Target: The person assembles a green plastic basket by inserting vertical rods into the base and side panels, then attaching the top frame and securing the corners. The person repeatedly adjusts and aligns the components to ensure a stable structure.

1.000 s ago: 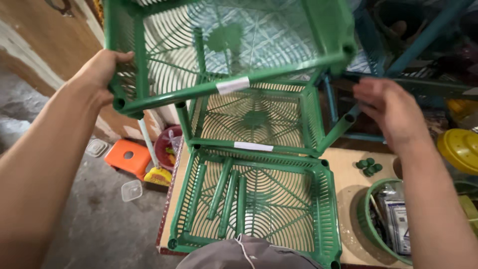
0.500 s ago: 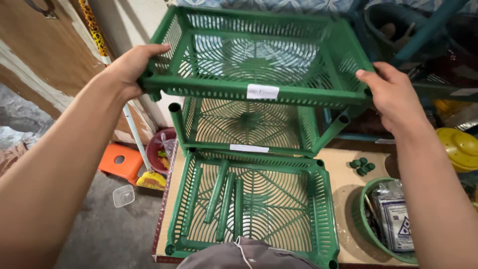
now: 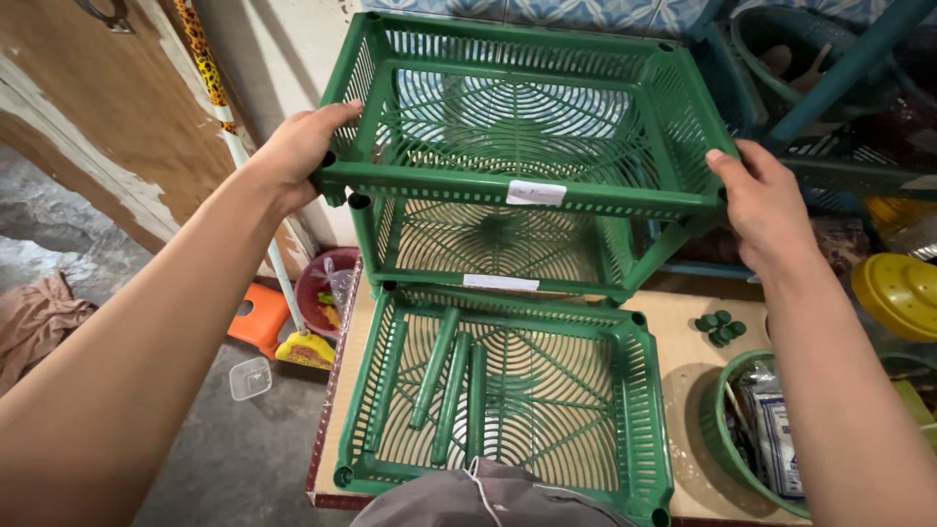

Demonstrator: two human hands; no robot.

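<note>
We've got the top green basket tray (image 3: 527, 107) gripped on both sides: left hand (image 3: 298, 146) closed on its front-left corner, right hand (image 3: 766, 210) closed on its front-right corner. Tray is level, sitting directly over a second green tray (image 3: 498, 244) that's on upright green posts; whether the top tray's corner sockets are actually seated on the posts (image 3: 359, 220) we can't tell, the hands cover both front corners. Each of these two trays has a white label on the front rail.

A third green tray (image 3: 508, 390) lies flat on the surface (image 3: 683, 322) just in front, with loose green tubes (image 3: 444, 376) lying inside it, roughly parallel. Small green caps (image 3: 720, 327) sit in a cluster on the surface right of that tray. Green bowl (image 3: 727, 439) with packets in it at the right edge, yellow lid (image 3: 898, 293) beyond. On the floor left: orange stool (image 3: 259, 317), clear plastic container (image 3: 251, 378), broom (image 3: 305, 346) leaning on the wall.
</note>
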